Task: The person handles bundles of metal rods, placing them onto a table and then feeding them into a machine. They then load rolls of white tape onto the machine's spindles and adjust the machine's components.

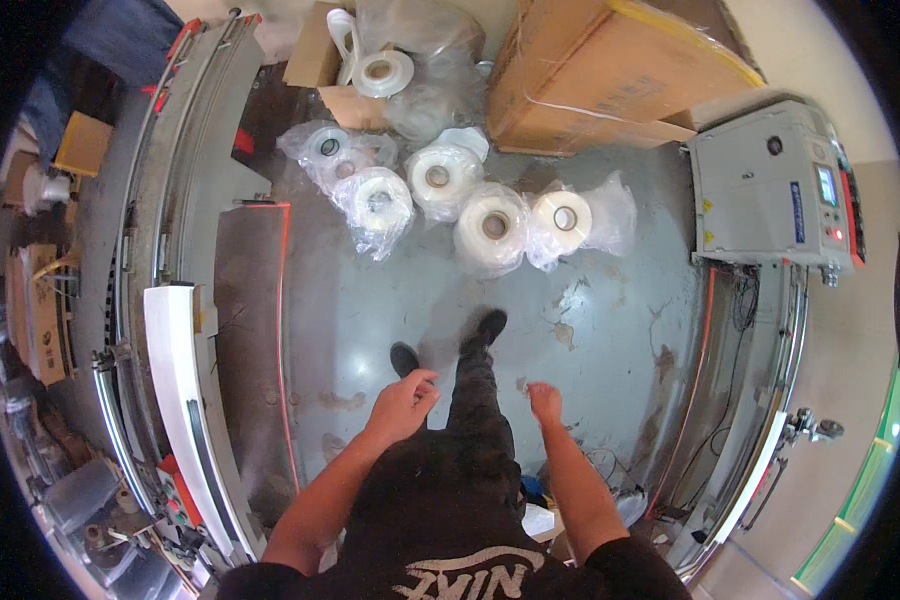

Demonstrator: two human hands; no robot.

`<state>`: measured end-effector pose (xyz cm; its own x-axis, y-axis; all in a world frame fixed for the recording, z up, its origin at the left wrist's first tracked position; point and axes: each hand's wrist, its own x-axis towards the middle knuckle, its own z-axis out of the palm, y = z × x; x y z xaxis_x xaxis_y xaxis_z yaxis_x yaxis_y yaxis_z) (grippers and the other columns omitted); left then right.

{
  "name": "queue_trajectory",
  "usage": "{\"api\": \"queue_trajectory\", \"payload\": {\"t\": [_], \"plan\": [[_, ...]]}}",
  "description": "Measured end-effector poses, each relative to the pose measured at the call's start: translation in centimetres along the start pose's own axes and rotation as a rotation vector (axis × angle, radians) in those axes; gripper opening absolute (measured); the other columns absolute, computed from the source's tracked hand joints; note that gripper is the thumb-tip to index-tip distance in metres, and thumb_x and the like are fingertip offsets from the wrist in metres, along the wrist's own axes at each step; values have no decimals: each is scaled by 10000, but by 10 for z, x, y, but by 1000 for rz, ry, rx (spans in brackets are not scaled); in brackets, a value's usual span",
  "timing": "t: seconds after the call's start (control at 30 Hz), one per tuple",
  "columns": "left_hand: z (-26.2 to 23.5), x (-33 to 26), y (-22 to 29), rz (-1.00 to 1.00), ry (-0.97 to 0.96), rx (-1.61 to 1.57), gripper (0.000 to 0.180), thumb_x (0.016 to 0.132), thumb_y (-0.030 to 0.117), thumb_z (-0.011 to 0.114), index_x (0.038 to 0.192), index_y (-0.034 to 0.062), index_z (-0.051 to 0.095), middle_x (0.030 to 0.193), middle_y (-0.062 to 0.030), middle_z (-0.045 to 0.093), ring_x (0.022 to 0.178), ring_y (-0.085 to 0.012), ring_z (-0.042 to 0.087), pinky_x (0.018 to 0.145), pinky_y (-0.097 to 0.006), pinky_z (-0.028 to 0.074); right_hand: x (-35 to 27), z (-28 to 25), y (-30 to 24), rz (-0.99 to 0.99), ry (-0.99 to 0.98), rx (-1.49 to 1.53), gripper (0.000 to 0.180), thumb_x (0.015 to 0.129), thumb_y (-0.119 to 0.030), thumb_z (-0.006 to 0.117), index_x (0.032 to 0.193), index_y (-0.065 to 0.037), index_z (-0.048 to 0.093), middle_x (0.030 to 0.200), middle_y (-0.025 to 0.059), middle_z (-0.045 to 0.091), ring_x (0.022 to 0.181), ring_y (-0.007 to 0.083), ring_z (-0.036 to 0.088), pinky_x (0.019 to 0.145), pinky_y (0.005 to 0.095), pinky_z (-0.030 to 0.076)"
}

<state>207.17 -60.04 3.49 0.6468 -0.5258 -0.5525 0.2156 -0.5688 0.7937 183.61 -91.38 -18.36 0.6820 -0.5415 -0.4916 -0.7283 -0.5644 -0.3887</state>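
My left hand hangs in front of my body with its fingers curled in, and nothing shows in it. Lower right of my feet, my right hand is closed like a loose fist, also with nothing visible inside. Neither hand touches anything. Ahead on the grey floor stand several film rolls in clear plastic bags: a white roll at left, another roll behind it, a cream roll in the middle and a pale roll at right.
A grey machine frame with rails runs along the left. To the right stands a grey control cabinet with a small screen. A large cardboard box and an open carton stand at the back. Orange lines edge the floor.
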Motion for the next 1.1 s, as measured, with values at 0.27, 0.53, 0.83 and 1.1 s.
{"api": "queue_trajectory", "payload": {"t": [0.27, 0.53, 0.83, 1.1], "plan": [[37, 68, -64, -288, 212, -66, 300, 938, 204, 640, 1198, 60, 598, 951, -124, 729, 911, -269, 711, 795, -366, 549, 292, 30, -165, -81, -47, 97, 374, 878, -395, 580, 954, -65, 738, 918, 203, 702, 889, 396, 674, 804, 468, 514], [101, 158, -74, -475, 294, -355, 343, 951, 180, 644, 1263, 49, 583, 1016, -112, 729, 939, -208, 705, 800, -332, 542, 450, 128, -192, 129, 71, -346, 634, 766, -544, 700, 1195, -80, 646, 1253, 150, 611, 1198, 338, 552, 1020, 502, 379], [122, 166, -93, -573, 304, -451, 321, 950, 184, 649, 1236, 49, 593, 1023, -120, 726, 896, -223, 705, 785, -338, 546, 465, 162, -185, 63, 135, -405, 703, 696, -560, 774, 1166, -69, 591, 1231, 156, 592, 1208, 334, 513, 1038, 507, 318], [107, 156, -114, -583, 379, -363, 298, 957, 179, 636, 1225, 52, 604, 973, -97, 728, 861, -185, 693, 779, -326, 538, 467, 155, -189, 68, 113, -401, 611, 679, -502, 795, 1085, -79, 622, 1163, 138, 633, 1144, 318, 568, 998, 500, 354]]}}
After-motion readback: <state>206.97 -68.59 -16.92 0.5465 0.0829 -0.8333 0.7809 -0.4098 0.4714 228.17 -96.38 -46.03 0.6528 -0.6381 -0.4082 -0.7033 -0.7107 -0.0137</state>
